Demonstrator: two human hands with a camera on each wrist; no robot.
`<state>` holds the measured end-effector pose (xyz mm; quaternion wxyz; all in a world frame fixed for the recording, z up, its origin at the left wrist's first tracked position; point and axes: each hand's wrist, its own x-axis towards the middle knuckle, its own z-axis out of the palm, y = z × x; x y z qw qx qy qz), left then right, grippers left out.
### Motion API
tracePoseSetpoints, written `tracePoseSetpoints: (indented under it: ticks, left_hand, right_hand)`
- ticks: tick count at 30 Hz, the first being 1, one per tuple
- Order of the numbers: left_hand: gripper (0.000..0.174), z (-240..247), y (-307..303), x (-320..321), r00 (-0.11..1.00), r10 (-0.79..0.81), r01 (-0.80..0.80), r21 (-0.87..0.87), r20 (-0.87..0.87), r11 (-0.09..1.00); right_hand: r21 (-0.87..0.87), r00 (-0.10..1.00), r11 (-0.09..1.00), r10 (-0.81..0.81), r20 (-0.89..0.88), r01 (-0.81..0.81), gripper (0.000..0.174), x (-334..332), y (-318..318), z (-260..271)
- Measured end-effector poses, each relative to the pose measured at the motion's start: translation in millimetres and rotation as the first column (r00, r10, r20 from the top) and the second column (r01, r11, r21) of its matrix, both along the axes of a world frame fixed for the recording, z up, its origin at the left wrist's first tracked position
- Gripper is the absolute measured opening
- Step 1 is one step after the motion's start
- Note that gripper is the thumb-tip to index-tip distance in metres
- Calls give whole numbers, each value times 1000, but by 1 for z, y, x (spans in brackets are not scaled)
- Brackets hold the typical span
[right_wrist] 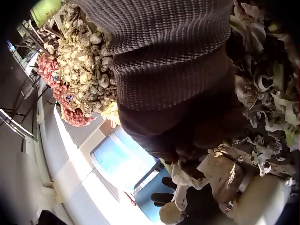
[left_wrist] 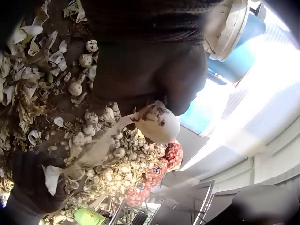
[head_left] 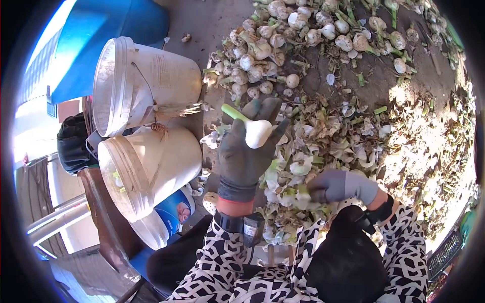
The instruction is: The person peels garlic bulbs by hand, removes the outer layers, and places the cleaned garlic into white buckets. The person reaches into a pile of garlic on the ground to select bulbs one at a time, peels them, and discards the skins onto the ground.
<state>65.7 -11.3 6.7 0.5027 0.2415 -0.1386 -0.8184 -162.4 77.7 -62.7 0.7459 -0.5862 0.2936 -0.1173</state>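
Note:
A white garlic bulb (head_left: 258,134) with a short green stem lies in the palm of my gloved left hand (head_left: 241,151), held by the fingers and thumb. In the left wrist view the bulb (left_wrist: 159,124) shows brown dirt marks, and a pale strip of skin (left_wrist: 101,147) stretches from it towards my other hand. My right hand (head_left: 339,186), in a grey glove, is low over the heap of peelings, fingers curled and slightly blurred. The right wrist view shows loose garlic skin (right_wrist: 185,180) at its fingertips.
Two white buckets (head_left: 172,76) lie tipped at the left, beside a blue tub (head_left: 116,35). Unpeeled garlic bulbs (head_left: 257,60) are heaped ahead on the ground. Peelings (head_left: 328,136) spread across the middle and right. Red mesh sacks (left_wrist: 154,176) stand beyond the garlic pile.

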Motion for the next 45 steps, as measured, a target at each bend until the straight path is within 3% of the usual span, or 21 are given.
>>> tracePoseSetpoints:
  ticks: [1, 7, 8, 10, 13, 17, 19, 22, 23, 24, 25, 26, 28, 30, 32, 33, 36, 40, 43, 44, 45]
  left_hand:
    - [42, 1, -1, -1, 999, 38, -38, 48, 7, 998]
    - [38, -2, -18, 25, 979, 205, -205, 111, 17, 972]
    - [37, 15, -38, 39, 959, 274, -281, 107, 69, 954]
    - [55, 74, -77, 67, 854, 517, -513, -71, 63, 856]
    - [65, 118, -89, 103, 902, 431, -429, -207, -38, 879]
    - [54, 73, -58, 75, 770, 387, -419, -56, 507, 906]
    - [42, 17, -34, 52, 662, 212, -190, -112, 719, 975]
    - [53, -57, -5, 12, 216, 130, 178, -170, 968, 969]
    - [53, -62, 0, -2, 225, 140, 161, -179, 964, 971]
    - [57, -65, 4, -16, 41, 261, 243, -263, 964, 934]
    - [61, -67, 5, -25, -134, 382, 343, -319, 914, 883]
    - [61, -66, 5, -31, -125, 381, 339, -322, 916, 884]
    - [62, -56, 7, -45, 203, 286, 170, -321, 937, 932]
    - [60, -48, 16, -50, 98, 322, 257, -336, 942, 906]
    - [56, -54, 20, -50, 165, 529, 284, -553, 833, 783]
    - [58, -39, 20, -50, 10, 592, 414, -542, 806, 731]
    - [61, -23, 23, -52, -61, 614, 504, -506, 787, 700]
    - [61, -14, 24, -48, 29, 600, 494, -534, 799, 686]
    - [59, -15, 20, -36, 347, 275, 388, -404, 897, 828]
    - [59, -12, 20, -33, 343, 275, 389, -402, 898, 829]
    - [63, -3, 19, -33, 609, 57, 261, -267, 791, 928]
  right_hand:
    - [-294, 937, 893, 296, -188, -341, 25, 19, 11, 6]
    - [-71, 989, 987, 145, 19, -143, 28, 7, -10, 49]
    - [-165, 798, 858, 359, -484, -486, 29, 18, -22, 60]
    - [-170, 518, 718, 298, -802, -676, 18, 31, -23, 21]
    - [-456, 620, 782, -116, -776, -424, 35, 18, -56, -21]
    - [-680, 474, 727, -569, -672, -91, 58, 32, -149, -28]
    - [-678, 452, 734, -615, -646, 29, 57, 47, -182, -47]
    - [-509, 488, 859, -466, -738, 50, 55, 58, -196, -83]
    - [-384, 673, 822, -566, -477, 420, 54, 53, -185, -105]
    - [-105, 705, 724, -688, -172, 681, 53, 50, -172, -113]
    - [271, 683, 662, -731, 22, 699, 48, 50, -148, -85]
    - [615, 577, 550, -796, 181, 565, 44, 52, -122, -48]
    - [718, 459, 478, -854, 246, 506, 42, 57, -89, -32]
    - [806, 315, 409, -903, 292, 427, 40, 52, -73, -15]
    - [198, 509, 535, -844, 169, 822, 29, 43, -73, 2]
    - [-90, 540, 534, -813, 217, 841, 25, 42, -75, -8]
    - [-121, 631, 624, -775, 33, 772, 16, 28, -77, 25]
    - [-97, 628, 621, -772, 100, 778, 12, 20, -72, 41]
    - [-27, 614, 616, -780, 118, 787, 10, 15, -67, 47]
    - [-77, 661, 657, -740, 126, 750, 11, 10, -66, 47]
    - [-126, 705, 693, -697, 131, 709, 12, 6, -66, 46]
